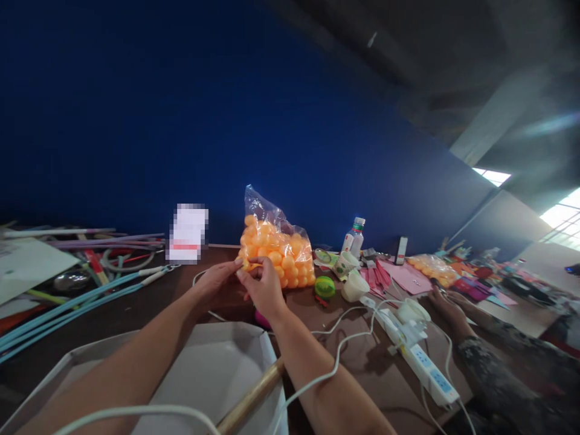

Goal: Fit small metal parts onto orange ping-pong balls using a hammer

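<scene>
A clear plastic bag full of orange balls (277, 246) stands on the brown table (136, 308). My left hand (216, 277) and my right hand (263, 287) meet at the bag's lower left corner. Both pinch a small orange piece (250, 264) between thumb and fingertips, right against the bag. Whether the piece is a ball or part of the bag I cannot make out. Both forearms reach out over an open white box (203, 374) near me.
A white power strip (423, 365) with cables lies to the right, beside white cups (354, 286), a green ball (324, 286) and a bottle (354, 237). Another person's arm (480, 350) rests at the right. Blue rods (81, 302) and sticks lie left. A wooden handle (251, 396) crosses the box.
</scene>
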The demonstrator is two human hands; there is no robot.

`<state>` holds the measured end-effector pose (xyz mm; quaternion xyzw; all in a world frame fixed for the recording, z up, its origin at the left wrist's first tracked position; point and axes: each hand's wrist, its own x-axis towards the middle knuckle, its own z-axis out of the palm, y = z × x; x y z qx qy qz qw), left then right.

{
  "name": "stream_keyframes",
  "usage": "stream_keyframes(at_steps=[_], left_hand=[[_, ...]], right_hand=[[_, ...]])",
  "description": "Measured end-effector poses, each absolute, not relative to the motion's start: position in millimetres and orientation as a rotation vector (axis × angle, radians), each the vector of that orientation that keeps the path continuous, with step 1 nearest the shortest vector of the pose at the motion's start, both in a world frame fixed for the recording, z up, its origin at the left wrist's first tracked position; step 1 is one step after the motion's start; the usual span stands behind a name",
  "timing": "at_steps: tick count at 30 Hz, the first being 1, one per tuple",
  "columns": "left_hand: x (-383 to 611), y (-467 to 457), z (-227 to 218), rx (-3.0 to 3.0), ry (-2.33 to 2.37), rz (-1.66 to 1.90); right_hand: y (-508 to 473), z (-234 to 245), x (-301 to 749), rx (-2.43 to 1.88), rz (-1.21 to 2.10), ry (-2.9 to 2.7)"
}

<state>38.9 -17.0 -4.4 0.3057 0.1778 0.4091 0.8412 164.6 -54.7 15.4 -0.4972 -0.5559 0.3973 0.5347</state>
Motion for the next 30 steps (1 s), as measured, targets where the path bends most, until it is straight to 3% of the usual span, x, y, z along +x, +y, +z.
stream_keyframes(at_steps=[12, 30], left_hand=[[38.3, -19.9, -2.3, 0.623, 0.361, 0.840], [34.3, -26.9, 8.1, 0.712, 0.389, 0.849]], right_hand=[[-67.8, 21.1, 162.4, -1.480, 0.302, -1.678], [-69.5, 23.2, 164.8, -1.451, 0.198, -1.789]])
